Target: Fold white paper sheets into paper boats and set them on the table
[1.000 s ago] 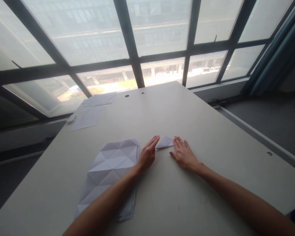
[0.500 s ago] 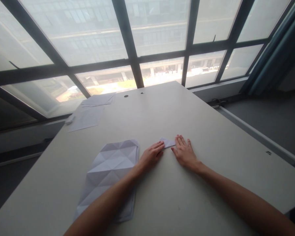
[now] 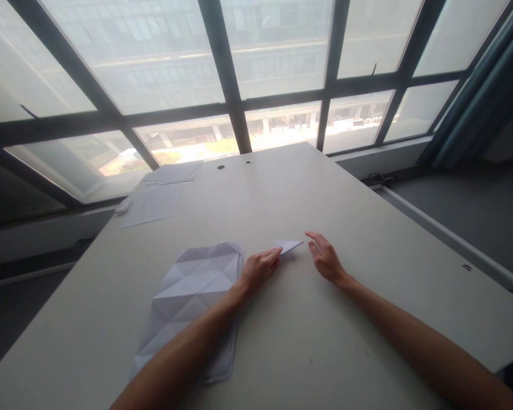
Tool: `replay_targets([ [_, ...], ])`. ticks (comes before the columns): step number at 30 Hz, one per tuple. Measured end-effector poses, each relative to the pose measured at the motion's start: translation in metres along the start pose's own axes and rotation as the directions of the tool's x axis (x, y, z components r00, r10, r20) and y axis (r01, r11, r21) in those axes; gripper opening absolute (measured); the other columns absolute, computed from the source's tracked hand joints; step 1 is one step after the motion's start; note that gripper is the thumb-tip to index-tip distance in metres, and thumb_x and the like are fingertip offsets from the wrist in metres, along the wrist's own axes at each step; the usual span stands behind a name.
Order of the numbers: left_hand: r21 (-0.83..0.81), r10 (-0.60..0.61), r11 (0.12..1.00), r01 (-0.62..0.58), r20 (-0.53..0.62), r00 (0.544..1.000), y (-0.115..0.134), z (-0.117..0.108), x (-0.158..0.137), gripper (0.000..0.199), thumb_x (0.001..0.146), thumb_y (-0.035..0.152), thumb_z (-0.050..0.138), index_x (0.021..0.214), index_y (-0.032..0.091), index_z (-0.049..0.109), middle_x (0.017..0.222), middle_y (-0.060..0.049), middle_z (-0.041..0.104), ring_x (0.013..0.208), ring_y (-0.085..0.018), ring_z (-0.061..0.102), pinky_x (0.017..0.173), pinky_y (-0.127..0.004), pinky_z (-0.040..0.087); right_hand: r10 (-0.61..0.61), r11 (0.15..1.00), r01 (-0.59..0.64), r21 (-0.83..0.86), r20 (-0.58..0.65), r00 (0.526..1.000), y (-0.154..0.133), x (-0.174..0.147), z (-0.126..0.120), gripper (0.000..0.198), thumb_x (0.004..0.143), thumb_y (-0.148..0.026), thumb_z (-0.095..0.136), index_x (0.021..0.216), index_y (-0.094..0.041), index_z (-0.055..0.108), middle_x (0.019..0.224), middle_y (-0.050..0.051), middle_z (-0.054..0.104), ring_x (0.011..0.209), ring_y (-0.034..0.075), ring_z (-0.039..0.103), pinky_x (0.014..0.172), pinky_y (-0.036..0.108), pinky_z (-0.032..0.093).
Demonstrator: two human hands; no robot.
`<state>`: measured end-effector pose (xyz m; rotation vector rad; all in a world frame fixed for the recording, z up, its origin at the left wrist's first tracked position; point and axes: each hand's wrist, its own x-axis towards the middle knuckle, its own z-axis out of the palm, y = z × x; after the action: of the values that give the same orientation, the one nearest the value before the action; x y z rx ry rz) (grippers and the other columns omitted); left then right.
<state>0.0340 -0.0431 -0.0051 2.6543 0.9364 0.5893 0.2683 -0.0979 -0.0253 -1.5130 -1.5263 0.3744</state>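
A small folded piece of white paper (image 3: 289,245) is on the tabletop (image 3: 277,196), roughly midway between its left and right edges and well in from the far edge. The left hand (image 3: 259,271) has its fingers on the paper's left end; at this size I can't tell whether that grip is closed on the paper or only pressing on it. The right hand (image 3: 326,261) is just beside the paper's pointed right end without touching it, its grip open and empty, the fingers bent.

To the left of the left hand, towards the tabletop's left edge, lies a stack of creased paper (image 3: 199,285), with the left forearm passing over it. Flat sheets (image 3: 154,202) lie by the far left corner, and a small white object (image 3: 123,206) is just beside them at the left edge. Two round holes (image 3: 220,167) sit close to the far edge, where the windows (image 3: 277,51) rise.
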Motion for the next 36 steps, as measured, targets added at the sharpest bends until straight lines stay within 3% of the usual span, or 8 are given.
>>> replay_targets([
  [4, -0.052, -0.029, 0.998, 0.021, -0.153, 0.988, -0.002, 0.001, -0.001, 0.040, 0.092, 0.017, 0.047, 0.129, 0.022, 0.061, 0.103, -0.009, 0.074, 0.083, -0.019, 0.070, 0.078, -0.028, 0.054, -0.071, 0.994, 0.058, 0.098, 0.141, 0.987, -0.006, 0.000, -0.002, 0.055, 0.092, -0.049, 0.049, 0.137, -0.017, 0.050, 0.139, 0.014, 0.053, 0.130, 0.025, 0.047, 0.108, 0.043, 0.037],
  [8, -0.185, -0.075, 0.982, 0.029, -0.247, 0.966, 0.003, 0.002, -0.001, 0.036, 0.091, 0.019, 0.050, 0.123, 0.021, 0.065, 0.095, -0.007, 0.075, 0.076, -0.017, 0.069, 0.073, -0.026, 0.053, -0.014, 0.971, -0.017, 0.237, 0.129, 0.992, -0.007, 0.002, -0.002, 0.066, 0.085, -0.055, 0.059, 0.138, -0.018, 0.048, 0.137, 0.016, 0.054, 0.118, 0.027, 0.056, 0.095, 0.042, 0.047],
  [12, -0.298, -0.005, 0.953, -0.055, -0.195, 0.981, 0.009, 0.004, -0.002, 0.033, 0.091, 0.019, 0.050, 0.119, 0.019, 0.067, 0.088, -0.005, 0.071, 0.071, -0.013, 0.063, 0.067, -0.023, 0.050, 0.007, 0.890, -0.106, 0.443, 0.221, 0.975, -0.012, 0.000, 0.001, 0.045, 0.081, -0.054, 0.065, 0.103, -0.015, 0.068, 0.094, 0.009, 0.070, 0.079, 0.020, 0.063, 0.066, 0.029, 0.050],
  [15, -0.333, 0.039, 0.938, -0.091, -0.159, 0.987, 0.013, 0.004, -0.004, 0.034, 0.091, 0.018, 0.049, 0.119, 0.020, 0.067, 0.086, -0.005, 0.067, 0.070, -0.012, 0.059, 0.067, -0.022, 0.048, 0.055, 0.826, -0.210, 0.523, 0.295, 0.954, -0.018, -0.005, 0.005, 0.038, 0.082, -0.051, 0.065, 0.070, -0.015, 0.065, 0.061, 0.000, 0.060, 0.055, 0.013, 0.051, 0.052, 0.023, 0.039],
  [18, -0.415, -0.052, 0.910, -0.023, -0.170, 0.984, 0.014, 0.002, -0.003, 0.032, 0.090, 0.023, 0.054, 0.120, 0.021, 0.067, 0.089, -0.006, 0.067, 0.072, -0.013, 0.060, 0.066, -0.022, 0.048, 0.100, 0.801, -0.234, 0.550, 0.264, 0.959, -0.021, -0.008, 0.009, 0.041, 0.081, -0.049, 0.065, 0.058, -0.016, 0.058, 0.051, -0.003, 0.050, 0.049, 0.010, 0.042, 0.047, 0.023, 0.030],
  [24, -0.795, -0.451, 0.552, 0.252, -0.031, 0.892, 0.002, 0.001, 0.006, 0.035, 0.081, 0.045, 0.069, 0.095, 0.013, 0.075, 0.064, -0.004, 0.067, 0.053, -0.012, 0.056, 0.052, -0.022, 0.044, 0.220, 0.711, -0.315, 0.628, 0.226, 0.949, -0.017, -0.005, 0.008, 0.040, 0.081, -0.050, 0.065, 0.060, -0.016, 0.058, 0.047, -0.004, 0.048, 0.043, 0.009, 0.036, 0.042, 0.024, 0.024],
  [29, -0.897, -0.510, 0.353, 0.265, 0.053, 0.858, -0.003, 0.004, 0.007, 0.037, 0.071, 0.043, 0.079, 0.093, 0.013, 0.075, 0.065, -0.003, 0.067, 0.060, -0.013, 0.059, 0.060, -0.024, 0.047, 0.254, 0.674, -0.325, 0.663, 0.205, 0.945, -0.014, -0.004, 0.008, 0.036, 0.081, -0.047, 0.067, 0.064, -0.015, 0.063, 0.049, -0.001, 0.056, 0.043, 0.010, 0.043, 0.043, 0.024, 0.032],
  [36, -0.927, -0.532, 0.243, 0.285, 0.118, 0.839, 0.004, 0.010, 0.006, 0.034, 0.072, 0.046, 0.077, 0.069, 0.012, 0.071, 0.064, -0.003, 0.065, 0.061, -0.012, 0.058, 0.060, -0.024, 0.046, 0.255, 0.653, -0.336, 0.678, 0.221, 0.941, -0.013, -0.005, 0.008, 0.036, 0.081, -0.045, 0.068, 0.064, -0.014, 0.065, 0.051, 0.001, 0.059, 0.045, 0.010, 0.046, 0.045, 0.024, 0.035],
])
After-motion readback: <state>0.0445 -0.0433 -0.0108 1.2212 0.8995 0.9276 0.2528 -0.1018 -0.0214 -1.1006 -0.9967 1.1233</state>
